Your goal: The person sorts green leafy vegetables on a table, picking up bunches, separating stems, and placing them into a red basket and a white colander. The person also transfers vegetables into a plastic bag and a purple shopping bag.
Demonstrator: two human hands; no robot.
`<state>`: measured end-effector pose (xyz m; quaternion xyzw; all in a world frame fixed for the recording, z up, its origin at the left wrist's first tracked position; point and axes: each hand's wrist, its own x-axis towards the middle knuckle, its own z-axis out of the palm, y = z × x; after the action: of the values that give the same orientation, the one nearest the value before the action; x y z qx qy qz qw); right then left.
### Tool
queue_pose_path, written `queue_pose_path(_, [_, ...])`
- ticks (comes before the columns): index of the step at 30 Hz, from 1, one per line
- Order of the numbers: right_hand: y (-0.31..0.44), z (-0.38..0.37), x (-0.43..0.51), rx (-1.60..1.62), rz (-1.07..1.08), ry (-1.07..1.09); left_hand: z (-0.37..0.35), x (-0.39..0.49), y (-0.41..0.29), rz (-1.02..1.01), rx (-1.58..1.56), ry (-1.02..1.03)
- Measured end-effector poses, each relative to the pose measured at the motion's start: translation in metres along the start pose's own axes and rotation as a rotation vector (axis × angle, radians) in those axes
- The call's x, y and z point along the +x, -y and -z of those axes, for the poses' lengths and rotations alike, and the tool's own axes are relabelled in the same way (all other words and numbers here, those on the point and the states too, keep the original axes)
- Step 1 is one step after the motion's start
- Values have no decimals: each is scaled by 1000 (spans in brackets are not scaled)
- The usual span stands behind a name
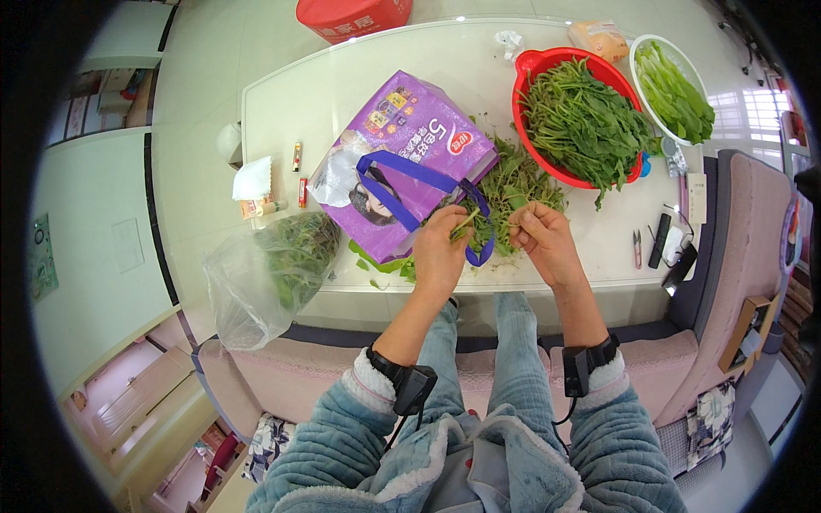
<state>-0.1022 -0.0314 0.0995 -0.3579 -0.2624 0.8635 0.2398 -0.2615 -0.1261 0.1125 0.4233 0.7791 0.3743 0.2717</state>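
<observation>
My left hand (444,247) is closed around a few green stems, beside the blue handle of a purple shopping bag (410,128) that lies on the table. To its right, my right hand (540,240) has thumb and forefinger pinched together at a bit of greenery; how much it holds is hard to tell. A heap of leafy stems and scraps (513,176) lies just beyond both hands, against the bag. Farther back on the right, a red plastic basin (521,122) is piled with leafy green stems (584,115).
A white basket (638,77) of lettuce leaves stands at the back right. A clear plastic bag of greens (282,269) hangs over the table's left front edge. Small snips (637,249), glasses (681,240) and a black case lie at the right. Two batteries (299,173) lie left of the purple bag.
</observation>
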Motion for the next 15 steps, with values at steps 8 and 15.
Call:
queue_pose_path(8, [-5, -7, 2, -125, -74, 16, 2, -2, -11, 457, -742, 295])
queue_pose_path(15, [-10, -17, 1, -372, 118, 32, 14, 0, 5, 848, -1287, 241])
